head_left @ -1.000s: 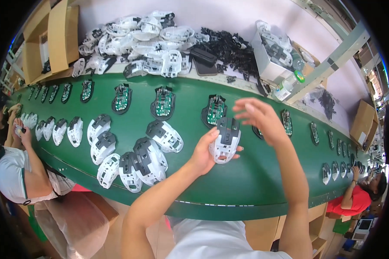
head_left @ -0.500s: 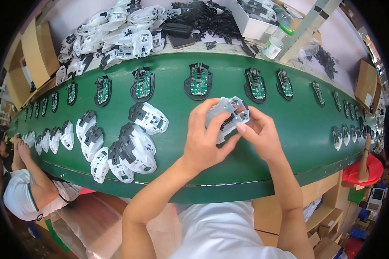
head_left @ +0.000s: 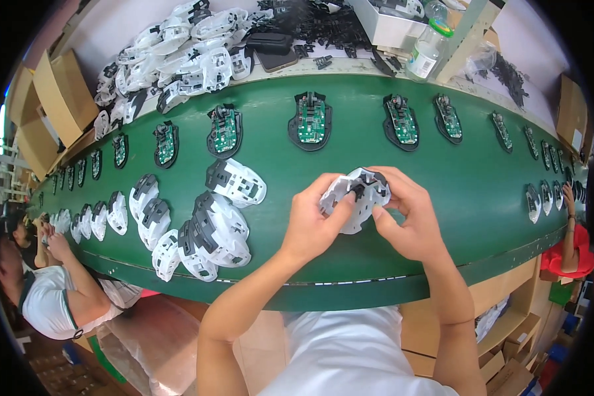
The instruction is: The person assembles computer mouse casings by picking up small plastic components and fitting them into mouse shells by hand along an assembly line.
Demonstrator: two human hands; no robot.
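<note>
Just right of the frame's centre, the left hand (head_left: 313, 221) and the right hand (head_left: 410, 218) together hold a hollow white-and-black plastic shell (head_left: 361, 216), the left thumb inside it. Green circuit boards on black bases (head_left: 311, 123) line the green tabletop (head_left: 468, 198) above; curved white-and-dark-grey shells (head_left: 228, 231) cluster left of centre.
</note>
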